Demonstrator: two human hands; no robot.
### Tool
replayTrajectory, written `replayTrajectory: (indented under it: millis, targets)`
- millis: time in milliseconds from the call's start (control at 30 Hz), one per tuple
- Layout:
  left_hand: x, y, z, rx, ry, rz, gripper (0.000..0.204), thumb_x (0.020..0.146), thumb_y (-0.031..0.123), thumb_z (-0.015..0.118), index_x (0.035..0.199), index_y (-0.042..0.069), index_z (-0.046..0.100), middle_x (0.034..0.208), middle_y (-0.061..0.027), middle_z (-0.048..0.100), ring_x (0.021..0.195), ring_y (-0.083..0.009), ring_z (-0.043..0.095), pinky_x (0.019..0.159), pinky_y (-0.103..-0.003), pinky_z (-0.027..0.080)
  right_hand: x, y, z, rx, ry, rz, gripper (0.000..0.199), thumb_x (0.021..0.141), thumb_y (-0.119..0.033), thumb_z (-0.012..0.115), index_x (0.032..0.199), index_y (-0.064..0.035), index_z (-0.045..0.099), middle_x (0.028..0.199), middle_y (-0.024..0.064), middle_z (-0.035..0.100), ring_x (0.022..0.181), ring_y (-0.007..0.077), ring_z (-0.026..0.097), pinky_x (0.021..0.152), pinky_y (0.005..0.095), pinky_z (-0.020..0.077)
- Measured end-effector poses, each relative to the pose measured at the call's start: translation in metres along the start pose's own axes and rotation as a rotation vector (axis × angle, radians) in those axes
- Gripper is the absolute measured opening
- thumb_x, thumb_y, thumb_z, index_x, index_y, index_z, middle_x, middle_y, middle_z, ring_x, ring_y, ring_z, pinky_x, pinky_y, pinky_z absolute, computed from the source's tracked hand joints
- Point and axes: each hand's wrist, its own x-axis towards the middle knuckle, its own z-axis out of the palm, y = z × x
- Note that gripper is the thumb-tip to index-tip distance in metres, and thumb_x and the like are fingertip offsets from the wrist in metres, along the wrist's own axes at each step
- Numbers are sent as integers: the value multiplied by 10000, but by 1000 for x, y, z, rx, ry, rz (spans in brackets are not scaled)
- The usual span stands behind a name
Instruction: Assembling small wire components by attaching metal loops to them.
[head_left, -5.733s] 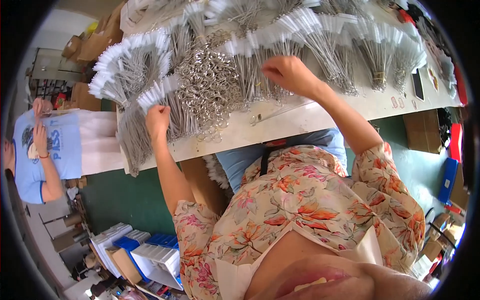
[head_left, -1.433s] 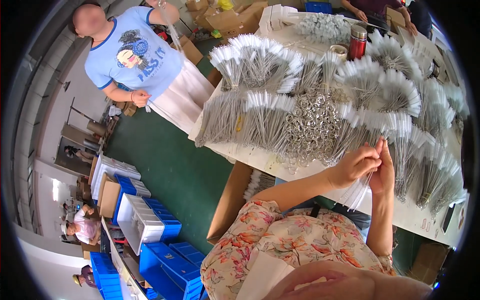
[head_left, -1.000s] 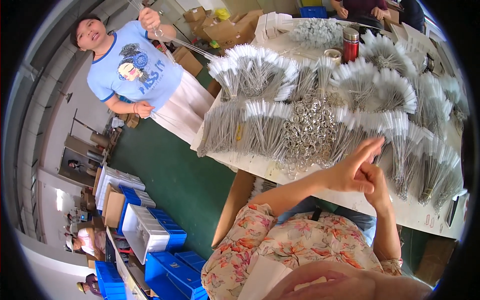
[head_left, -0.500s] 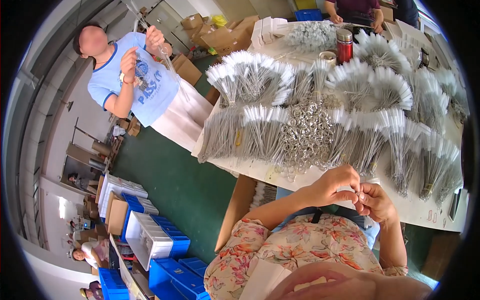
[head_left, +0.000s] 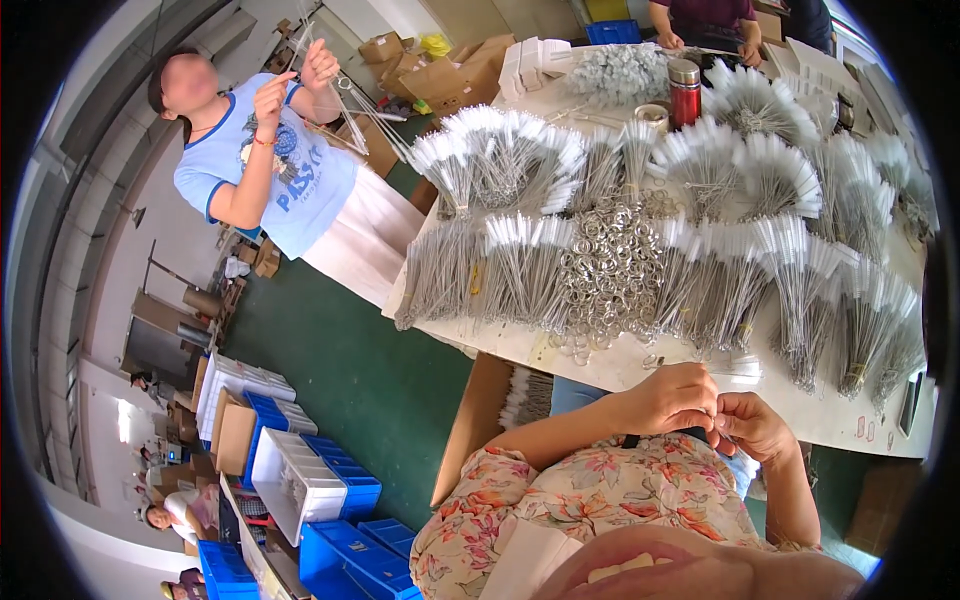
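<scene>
Close to my body at the table's near edge, my left hand [head_left: 676,400] and my right hand [head_left: 754,425] meet fingertip to fingertip. Both are closed in a pinch. Between them is something small and thin; the fingers cover most of it, so its kind does not show. Just beyond my hands, a few white-tipped wire brushes [head_left: 738,368] lie on the table. Farther in sits a heap of shiny metal rings [head_left: 610,270]. Bundles of thin wire brushes with white bristles [head_left: 525,240] flank this heap on both sides.
More brush bundles [head_left: 770,180] cover the white table [head_left: 620,372], with a red flask [head_left: 685,95] and a tape roll [head_left: 654,116] behind. A person [head_left: 270,160] stands left holding thin wires. Another person's hand [head_left: 670,40] shows across the table. Blue crates [head_left: 350,560] stand lower left.
Both my hands have come slightly lower, toward my body, still pinched together. The brushes near them show more fully now. The person at left has raised their hands a little.
</scene>
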Motion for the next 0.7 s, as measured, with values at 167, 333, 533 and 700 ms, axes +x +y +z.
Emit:
replayTrajectory:
  millis: [167,333,533,700]
  targets:
    - [-10,-6,4,51,-23,42,202,733,186,692,848,67,575,809,-45,558,716,-225,540,611,-329,425,-2,0,-1,-220,123,64,165,839,-191,613,823,-28,592,675,43,613,522,66,515,466,180,371]
    - [-47,-19,2,43,116,-471,200,787,174,661,903,33,580,795,-58,585,677,-154,561,592,-290,439,-14,6,-14,-1035,436,-114,123,774,-146,625,758,-27,597,666,75,628,519,190,565,498,294,423]
    - [-96,-38,-12,190,443,-838,190,849,153,594,959,7,542,596,-14,553,469,-53,498,429,-208,392,-36,42,-56,-1991,909,-34,79,724,-3,486,755,-67,521,740,89,513,738,280,523,693,378,374]
    - [-104,-31,-15,206,434,-989,216,832,166,617,966,14,543,594,-22,553,481,-61,519,432,-213,396,-26,51,-61,-2036,896,139,79,738,-5,466,742,-72,508,741,88,515,737,275,521,697,379,374]
